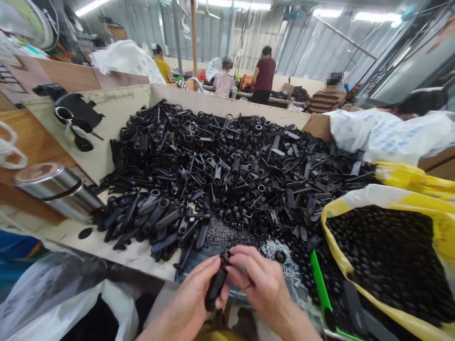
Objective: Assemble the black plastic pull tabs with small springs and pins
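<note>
My left hand (199, 289) is closed around a black plastic handle-like part (216, 286), which tilts with its ringed end up. At that upper end the fingers of my right hand (261, 279) pinch a small dark ring-shaped piece (226, 257) against the part. Whether the ring is seated or only touching, I cannot tell. Just beyond my hands lie a heap of small grey pieces (227, 234) and a pile of silvery screws (282, 258). Similar black handle parts (152, 213) are stacked to the left.
A large heap of black plastic parts (213, 147) fills the walled table. On the right, a yellow-and-white bag (334, 227) holds many small black pieces, beside a green strip (320, 282). A steel flask (59, 189) leans at left. Several people work at the back.
</note>
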`<state>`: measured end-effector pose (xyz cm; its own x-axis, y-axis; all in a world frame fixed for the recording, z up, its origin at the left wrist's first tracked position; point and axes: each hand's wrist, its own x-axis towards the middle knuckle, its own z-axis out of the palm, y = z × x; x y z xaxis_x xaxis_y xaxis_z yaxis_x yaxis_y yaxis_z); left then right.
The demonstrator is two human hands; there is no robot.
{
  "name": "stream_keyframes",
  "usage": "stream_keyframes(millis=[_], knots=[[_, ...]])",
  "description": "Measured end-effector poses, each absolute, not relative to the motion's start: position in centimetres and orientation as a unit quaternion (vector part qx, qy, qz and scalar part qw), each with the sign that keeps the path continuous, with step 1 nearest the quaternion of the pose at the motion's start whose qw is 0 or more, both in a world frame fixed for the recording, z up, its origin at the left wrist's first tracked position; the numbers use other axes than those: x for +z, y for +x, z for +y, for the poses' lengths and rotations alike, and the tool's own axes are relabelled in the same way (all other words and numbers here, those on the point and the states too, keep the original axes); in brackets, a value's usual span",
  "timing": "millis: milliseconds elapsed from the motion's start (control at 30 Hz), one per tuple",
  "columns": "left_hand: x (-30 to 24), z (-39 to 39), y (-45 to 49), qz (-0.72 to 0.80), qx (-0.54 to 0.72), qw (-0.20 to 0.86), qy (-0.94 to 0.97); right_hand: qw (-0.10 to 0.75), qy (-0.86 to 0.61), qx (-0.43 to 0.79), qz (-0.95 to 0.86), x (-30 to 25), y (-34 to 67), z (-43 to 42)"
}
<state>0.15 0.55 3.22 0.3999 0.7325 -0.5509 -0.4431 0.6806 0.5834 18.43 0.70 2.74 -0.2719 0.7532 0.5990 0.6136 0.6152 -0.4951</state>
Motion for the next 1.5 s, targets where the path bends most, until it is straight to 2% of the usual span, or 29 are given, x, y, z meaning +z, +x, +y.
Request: stream_keyframes(millis=[100,533,667,967,1200,1333,1500], knots=[[3.3,-0.1,0.5,0.425,0.355,0.811,0.186,0.422,-0.44,0.074,-0.789,2.3,17.7,-1.2],[4.4,-2.8,0.0,0.375,0.286,0.844,0.255,0.504,-0.484,0.301,-0.648,1.0,18.1,-5.6],[4.2,-3.9,-0.3,0.383,0.287,0.832,0.281,0.519,-0.482,0.335,-0.622,0.0,17.5,-6.5],[2.6,-6.2,-1.6,0.399,0.266,0.799,0.363,0.514,-0.496,0.31,-0.627,-0.3,16.6,-8.5],[3.1,-7.2,-2.1,0.449,0.198,0.665,0.563,0.518,-0.483,0.228,-0.669,-0.2,15.5,-9.9],[2.9,-7.8,-2.0,0.493,0.176,0.607,0.598,0.523,-0.469,0.2,-0.684,0.1,15.0,-10.5],[2.9,-8.4,-2.2,0.495,0.215,0.568,0.621,0.499,-0.446,0.248,-0.7,0.7,16.0,-10.6]])
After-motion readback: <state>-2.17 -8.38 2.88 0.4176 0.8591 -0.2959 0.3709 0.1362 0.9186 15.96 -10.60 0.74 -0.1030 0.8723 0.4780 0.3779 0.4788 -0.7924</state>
